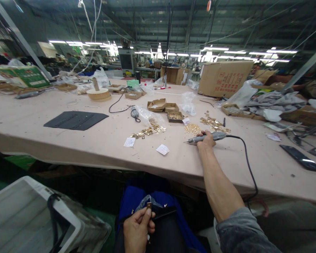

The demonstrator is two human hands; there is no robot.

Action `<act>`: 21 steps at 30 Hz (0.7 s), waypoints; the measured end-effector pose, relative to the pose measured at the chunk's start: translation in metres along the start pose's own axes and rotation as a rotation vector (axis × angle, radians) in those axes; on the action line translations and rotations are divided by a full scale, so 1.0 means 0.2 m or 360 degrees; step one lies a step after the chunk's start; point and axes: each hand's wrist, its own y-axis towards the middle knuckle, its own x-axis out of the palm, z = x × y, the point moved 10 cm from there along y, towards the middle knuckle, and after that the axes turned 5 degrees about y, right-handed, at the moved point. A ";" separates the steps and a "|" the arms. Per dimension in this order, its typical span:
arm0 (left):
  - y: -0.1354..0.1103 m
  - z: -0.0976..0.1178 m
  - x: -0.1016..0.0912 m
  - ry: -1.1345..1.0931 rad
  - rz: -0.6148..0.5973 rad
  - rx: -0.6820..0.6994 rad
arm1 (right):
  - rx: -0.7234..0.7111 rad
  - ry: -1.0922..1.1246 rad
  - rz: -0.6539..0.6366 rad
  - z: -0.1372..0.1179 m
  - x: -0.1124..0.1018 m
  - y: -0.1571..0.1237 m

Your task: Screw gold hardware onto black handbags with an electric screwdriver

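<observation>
Low over my lap, my left hand [139,226] pinches a small brass-coloured metal plate [149,205] between thumb and fingers. My right hand [206,139] is wrapped round a grey electric screwdriver [218,136] on the table, its bit pointing left and a black cable [244,147] trailing from its rear. Just beyond the bit lies a heap of tiny gold-coloured pieces [192,129]. Behind my right hand are scattered flat metal plates [213,123]. A dark strip [164,213] and clear plastic lie across my lap, partly hidden by my left hand.
More brass fittings [144,133] spill from a plastic bag [150,117] mid-table. Small cardboard trays [175,117] stand behind them. A black sheet [76,120] lies left, a phone [302,158] right. A large carton [223,79] stands at the back. A white crate [76,225] is below left.
</observation>
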 end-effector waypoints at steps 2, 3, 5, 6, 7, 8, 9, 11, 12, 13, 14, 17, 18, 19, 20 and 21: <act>0.01 -0.01 0.00 0.0011 -0.0009 -0.0017 | 0.0002 -0.0003 0.0004 0.00 0.00 0.00; 0.01 -0.01 0.00 0.0010 -0.0011 -0.0021 | 0.0003 -0.0005 0.0007 0.00 0.00 0.00; 0.01 -0.02 0.00 0.0008 -0.0012 -0.0019 | 0.0002 -0.0006 0.0013 0.00 0.00 0.00; 0.02 -0.03 0.00 0.0010 -0.0015 -0.0021 | 0.0000 -0.0006 0.0013 0.00 0.00 0.00; 0.02 -0.03 0.00 0.0013 -0.0019 -0.0024 | -0.0001 -0.0006 0.0012 0.00 0.00 0.00; 0.02 -0.04 0.00 0.0016 -0.0026 -0.0027 | -0.0001 -0.0007 0.0010 0.00 0.00 0.00; 0.02 -0.04 0.00 0.0018 -0.0032 -0.0028 | -0.0001 -0.0008 0.0009 0.00 0.00 -0.01; 0.03 -0.04 0.00 0.0009 -0.0041 -0.0020 | 0.0001 -0.0012 0.0008 0.00 0.00 -0.01; 0.03 -0.05 0.00 0.0005 -0.0044 -0.0015 | 0.0001 -0.0015 0.0009 0.00 0.00 -0.01; 0.03 -0.05 0.00 0.0003 -0.0043 -0.0009 | 0.0001 -0.0017 0.0010 -0.01 0.00 -0.02; 0.02 -0.04 0.00 -0.0001 -0.0043 -0.0002 | 0.0000 -0.0019 0.0010 -0.01 0.00 -0.02; 0.02 -0.04 0.00 -0.0015 -0.0037 0.0007 | 0.0003 -0.0024 -0.0002 0.00 0.01 -0.02; 0.02 -0.04 0.00 -0.0018 -0.0032 0.0008 | 0.0005 -0.0025 -0.0008 0.00 0.01 -0.02; 0.02 -0.04 0.00 -0.0016 -0.0028 0.0005 | 0.0007 -0.0027 -0.0012 0.00 0.01 -0.02; 0.02 -0.04 0.00 -0.0012 -0.0027 0.0001 | 0.0010 -0.0029 -0.0012 0.00 0.01 -0.02; 0.02 -0.04 0.00 -0.0010 -0.0030 -0.0003 | 0.0014 -0.0031 -0.0010 0.00 0.01 -0.02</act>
